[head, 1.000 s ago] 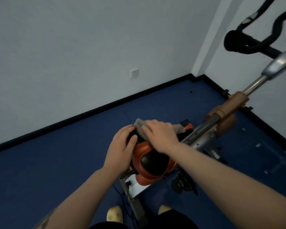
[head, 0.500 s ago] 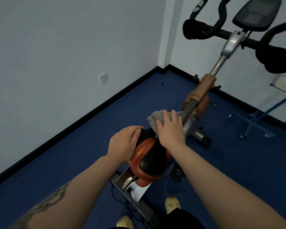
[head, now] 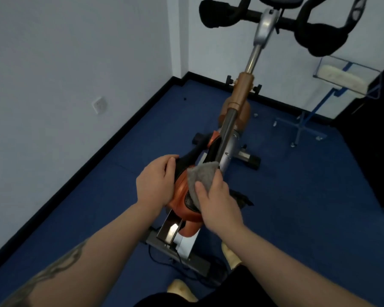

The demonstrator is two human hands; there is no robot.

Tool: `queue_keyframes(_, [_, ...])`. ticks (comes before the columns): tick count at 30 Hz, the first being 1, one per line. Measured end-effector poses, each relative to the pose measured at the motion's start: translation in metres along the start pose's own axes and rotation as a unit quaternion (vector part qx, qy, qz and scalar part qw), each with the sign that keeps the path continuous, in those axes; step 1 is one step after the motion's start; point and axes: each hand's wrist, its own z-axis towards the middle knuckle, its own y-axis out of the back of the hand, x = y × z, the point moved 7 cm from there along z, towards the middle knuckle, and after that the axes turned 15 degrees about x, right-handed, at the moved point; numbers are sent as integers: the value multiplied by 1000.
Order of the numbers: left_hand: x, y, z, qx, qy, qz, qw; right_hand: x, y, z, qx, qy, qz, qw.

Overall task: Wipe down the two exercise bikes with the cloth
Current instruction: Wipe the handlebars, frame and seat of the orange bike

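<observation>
1. While wiping goes on at the saddle [head: 182, 196] of one exercise bike [head: 237, 103], task judged early: cloth at the seat only, w/ frame, post and handlebars [head: 319, 38] apparently not yet reached. Only one bike in view; second bike not visible, so presumably still to do.
2. Right hand [head: 217, 198]: fingers curled round a grey cloth [head: 200, 176], thumb pinching it from the near side, pressing it onto the saddle's top and right flank.
3. Left hand [head: 155, 182]: fingers bent over the saddle's left edge, gripping it, apparently to steady the seat.
4. Cloth: grey, soft, bunched into a loose pad, upper corner sticking out past the fingers toward the seat nose; dry or damp, cannot tell.
5. Saddle: orange shell w/ black textured centre panel, narrow nose pointing away toward the handlebars. Sits directly below the viewer, between both forearms.
6. Bike: silver and dark post rising to a bronze-coloured sleeve, black padded handlebars at top of view, near the room corner. Stands on blue floor [head: 297, 218] beside a white wall [head: 64, 63].
7. Off to the right: clear stand [head: 308, 120] w/ blue trim, well apart from the bike.
</observation>
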Motion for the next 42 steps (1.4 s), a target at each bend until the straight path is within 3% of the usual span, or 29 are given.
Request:
queue_keyframes(5, [-1,0,0,2,0,0,1000,11,20,36,-8,-61,71,996])
queue_keyframes(10, [0,0,1,-3,-13,-3,1000,16,-21,-25,-65,45,-1,997])
queue_keyframes(15, [0,-1,1,0,-10,4,1000,6,18,41,-49,-73,96,992])
queue_keyframes(22, [-1,0,1,-4,-21,-2,1000,13,-9,-10,-148,-7,71,986])
queue_keyframes(26, [-1,0,2,-2,-16,4,1000,6,15,33,-89,-79,121,986])
queue_keyframes(32, [0,-1,1,0,-14,8,1000,10,-14,-19,-143,27,87,985])
queue_keyframes(37, [0,-1,1,-3,-12,13,1000,1,20,45,-16,-115,147,982])
queue_keyframes(42, [-1,-1,2,-4,-13,8,1000,10,-3,-4,-104,-6,63,993])
